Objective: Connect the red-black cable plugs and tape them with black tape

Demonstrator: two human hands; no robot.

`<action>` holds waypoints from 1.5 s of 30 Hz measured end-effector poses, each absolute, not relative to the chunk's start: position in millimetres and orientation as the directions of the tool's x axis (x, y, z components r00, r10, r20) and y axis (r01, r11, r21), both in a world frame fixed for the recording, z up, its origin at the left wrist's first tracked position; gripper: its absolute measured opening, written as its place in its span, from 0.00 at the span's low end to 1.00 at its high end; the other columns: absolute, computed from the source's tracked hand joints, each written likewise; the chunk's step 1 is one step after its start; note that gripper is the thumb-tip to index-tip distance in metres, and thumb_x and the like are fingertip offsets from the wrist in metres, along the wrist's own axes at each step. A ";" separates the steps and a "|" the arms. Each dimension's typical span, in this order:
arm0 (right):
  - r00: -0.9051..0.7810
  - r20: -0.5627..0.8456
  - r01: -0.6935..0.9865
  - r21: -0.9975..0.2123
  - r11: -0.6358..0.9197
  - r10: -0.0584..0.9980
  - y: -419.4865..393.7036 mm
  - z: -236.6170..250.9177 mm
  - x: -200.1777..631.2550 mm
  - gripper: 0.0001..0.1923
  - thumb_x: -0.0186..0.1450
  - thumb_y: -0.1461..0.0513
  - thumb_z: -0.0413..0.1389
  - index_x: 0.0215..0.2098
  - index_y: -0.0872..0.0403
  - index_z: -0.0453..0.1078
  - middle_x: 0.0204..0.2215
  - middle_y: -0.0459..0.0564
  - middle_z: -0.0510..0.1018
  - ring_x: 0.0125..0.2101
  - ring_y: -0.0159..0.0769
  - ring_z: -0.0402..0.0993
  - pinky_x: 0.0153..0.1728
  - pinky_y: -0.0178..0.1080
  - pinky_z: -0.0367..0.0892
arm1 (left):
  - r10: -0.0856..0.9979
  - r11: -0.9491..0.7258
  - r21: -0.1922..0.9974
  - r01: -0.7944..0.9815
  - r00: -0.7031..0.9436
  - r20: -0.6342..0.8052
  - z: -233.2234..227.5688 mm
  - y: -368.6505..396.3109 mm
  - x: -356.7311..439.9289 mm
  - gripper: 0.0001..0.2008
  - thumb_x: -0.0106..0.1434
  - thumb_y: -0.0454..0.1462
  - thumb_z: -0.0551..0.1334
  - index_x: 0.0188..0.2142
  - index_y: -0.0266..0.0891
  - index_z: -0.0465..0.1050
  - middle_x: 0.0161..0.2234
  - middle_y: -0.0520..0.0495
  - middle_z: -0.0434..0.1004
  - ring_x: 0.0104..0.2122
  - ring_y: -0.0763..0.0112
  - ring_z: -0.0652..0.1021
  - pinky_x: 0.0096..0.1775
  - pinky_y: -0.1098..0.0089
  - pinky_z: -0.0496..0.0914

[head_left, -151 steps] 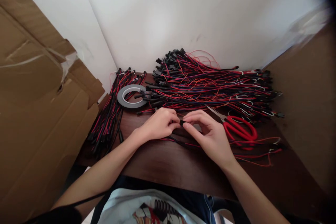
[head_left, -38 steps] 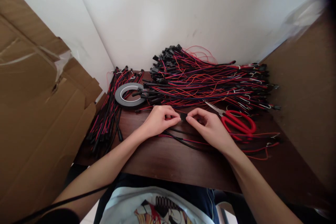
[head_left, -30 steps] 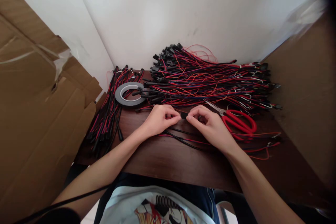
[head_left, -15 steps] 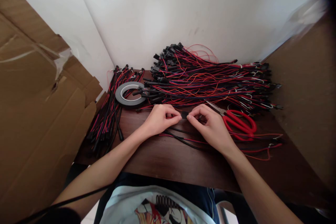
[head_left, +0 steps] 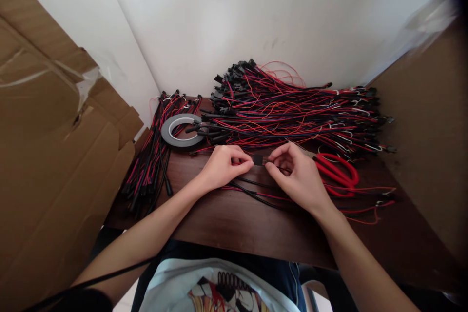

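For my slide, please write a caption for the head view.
Both hands, left hand and right hand, pinch a small black connector before a wire pile.

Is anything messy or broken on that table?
Nothing looks broken. The big pile of red and black wires is tangled, with thin red loops sticking up at the back, and a few loose red wires stray beside the red-handled scissors. Both hands pinch a small black connector.

Home workbench: wire harness piles (head_left: 292, 112)

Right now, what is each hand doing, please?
Left hand: closed, pinching the black connector.
Right hand: closed, pinching the thin wire beside that connector.
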State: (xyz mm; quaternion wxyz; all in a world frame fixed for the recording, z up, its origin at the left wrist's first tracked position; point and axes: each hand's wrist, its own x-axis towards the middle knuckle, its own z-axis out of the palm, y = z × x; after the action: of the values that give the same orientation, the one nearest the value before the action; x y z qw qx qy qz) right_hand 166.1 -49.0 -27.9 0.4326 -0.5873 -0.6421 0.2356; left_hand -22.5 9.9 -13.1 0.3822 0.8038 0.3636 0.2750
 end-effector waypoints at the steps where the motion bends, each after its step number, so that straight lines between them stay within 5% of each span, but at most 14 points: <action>1: 0.061 0.295 0.542 -0.812 0.216 0.954 -49.4 -27.0 166.3 0.06 0.59 0.63 0.57 0.34 0.52 0.63 0.30 0.47 0.71 0.26 0.33 0.67 0.25 0.37 0.63 | 0.795 -0.444 0.814 0.375 0.583 0.165 -13.1 9.9 -22.3 0.07 0.59 0.33 0.64 0.30 0.35 0.82 0.29 0.47 0.77 0.24 0.77 0.70 0.26 0.76 0.61; 11: -0.080 0.471 0.626 -0.662 0.412 0.878 -51.3 -23.9 161.4 0.03 0.64 0.63 0.58 0.36 0.51 0.74 0.40 0.52 0.64 0.42 0.40 0.67 0.43 0.46 0.68 | 0.796 -0.476 0.798 0.369 0.566 0.213 -14.7 8.9 -23.5 0.06 0.60 0.34 0.64 0.32 0.35 0.81 0.28 0.47 0.77 0.25 0.76 0.72 0.27 0.76 0.63; 26: -0.056 0.516 0.656 -0.626 0.421 0.855 -50.8 -27.4 160.2 0.04 0.65 0.64 0.58 0.37 0.50 0.75 0.38 0.51 0.65 0.39 0.39 0.69 0.41 0.45 0.69 | 0.737 -0.632 0.687 0.358 0.550 0.392 -13.5 1.4 -21.1 0.06 0.62 0.32 0.63 0.32 0.33 0.80 0.29 0.49 0.74 0.24 0.79 0.68 0.27 0.76 0.62; 45: -0.150 0.479 0.749 -0.516 0.416 0.865 -51.2 -27.3 160.8 0.04 0.68 0.63 0.53 0.36 0.53 0.70 0.40 0.54 0.63 0.38 0.41 0.68 0.42 0.47 0.69 | 0.743 -0.632 0.674 0.383 0.546 0.386 -14.6 2.5 -22.2 0.05 0.62 0.33 0.64 0.31 0.35 0.79 0.29 0.49 0.74 0.26 0.77 0.70 0.29 0.75 0.65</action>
State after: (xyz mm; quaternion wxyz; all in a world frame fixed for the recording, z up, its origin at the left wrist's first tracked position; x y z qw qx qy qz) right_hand 160.8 -51.2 -27.3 0.3724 -0.5349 -0.7544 0.0779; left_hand -22.2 2.5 -14.6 0.2667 0.8377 0.3363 0.3376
